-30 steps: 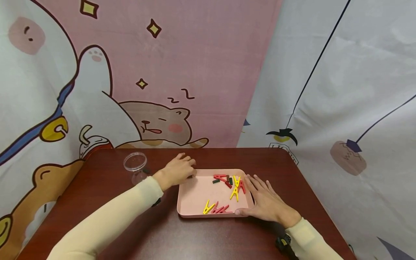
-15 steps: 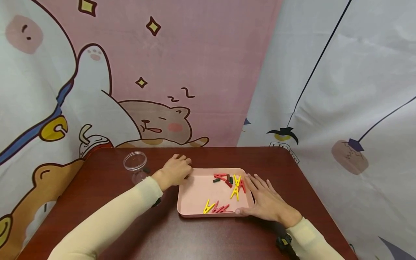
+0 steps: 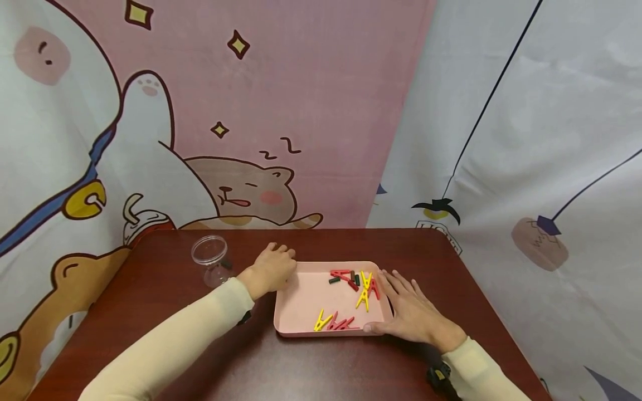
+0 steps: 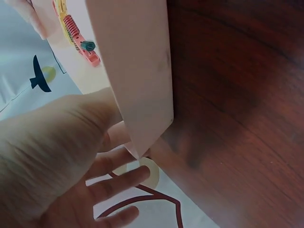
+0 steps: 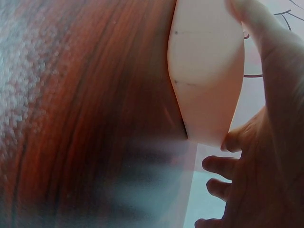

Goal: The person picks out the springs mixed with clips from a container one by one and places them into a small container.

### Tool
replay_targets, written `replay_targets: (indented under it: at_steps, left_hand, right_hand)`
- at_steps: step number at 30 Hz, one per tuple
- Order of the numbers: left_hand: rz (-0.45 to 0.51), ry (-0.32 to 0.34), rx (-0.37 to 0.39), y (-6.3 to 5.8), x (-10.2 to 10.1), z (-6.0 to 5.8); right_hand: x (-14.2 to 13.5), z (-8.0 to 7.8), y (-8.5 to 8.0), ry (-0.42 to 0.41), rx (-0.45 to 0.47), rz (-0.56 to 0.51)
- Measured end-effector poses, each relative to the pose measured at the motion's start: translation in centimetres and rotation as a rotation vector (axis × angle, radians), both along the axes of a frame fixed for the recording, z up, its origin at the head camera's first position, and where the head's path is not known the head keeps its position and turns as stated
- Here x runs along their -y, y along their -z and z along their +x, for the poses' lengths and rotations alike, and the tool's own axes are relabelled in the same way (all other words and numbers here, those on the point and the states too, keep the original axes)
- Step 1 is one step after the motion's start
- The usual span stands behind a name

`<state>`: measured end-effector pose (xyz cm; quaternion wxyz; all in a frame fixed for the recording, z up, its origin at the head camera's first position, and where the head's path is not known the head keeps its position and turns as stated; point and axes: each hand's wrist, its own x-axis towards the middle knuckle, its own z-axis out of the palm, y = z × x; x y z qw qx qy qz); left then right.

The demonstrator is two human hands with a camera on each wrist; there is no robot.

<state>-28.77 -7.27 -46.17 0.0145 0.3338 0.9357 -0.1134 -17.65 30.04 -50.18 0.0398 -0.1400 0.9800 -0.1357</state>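
Note:
A pink tray (image 3: 301, 306) holds yellow clothespins (image 3: 365, 289), red clothespins (image 3: 341, 273), pink-red clothespins (image 3: 341, 323) and small dark green cylinders (image 3: 334, 280). My left hand (image 3: 271, 271) is at the tray's far left corner. In the left wrist view its thumb and index tips are hidden behind the tray wall (image 4: 137, 71), while the other fingers spread loosely outside. My right hand (image 3: 413, 312) rests along the right side, thumb on the near corner, fingers extended toward the back. In the right wrist view the right-hand fingers (image 5: 221, 166) are apart from one another.
A clear round container (image 3: 209, 252) stands left of the tray, with something dark in or behind it. The brown wooden table (image 3: 321, 367) ends at a back edge against a cartoon-printed cloth (image 3: 326, 111).
My left hand has drawn slightly left along the tray's far left corner, its fingers now less over the tray. The right hand and the tray's contents look unchanged.

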Motion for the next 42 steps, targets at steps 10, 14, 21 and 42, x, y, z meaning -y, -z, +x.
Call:
replay_targets:
  at_steps: [10, 14, 21, 42]
  left_hand:
    - [0.087, 0.101, -0.071, 0.9, 1.3, 0.1]
    - [0.130, 0.130, -0.089, 1.3, 1.6, -0.1]
    - [0.197, 0.157, -0.113, 1.6, 1.9, 0.1]
    - [0.377, 0.144, -0.137, 2.0, 3.9, 1.2]
  right_hand:
    - [0.0, -0.1, 0.2, -0.002, 0.000, 0.014]
    - [0.0, -0.1, 0.3, 0.000, -0.003, 0.018]
    - [-0.2, -0.1, 0.4, 0.002, -0.008, 0.012]
    - [0.0, -0.1, 0.4, 0.000, 0.007, 0.017]
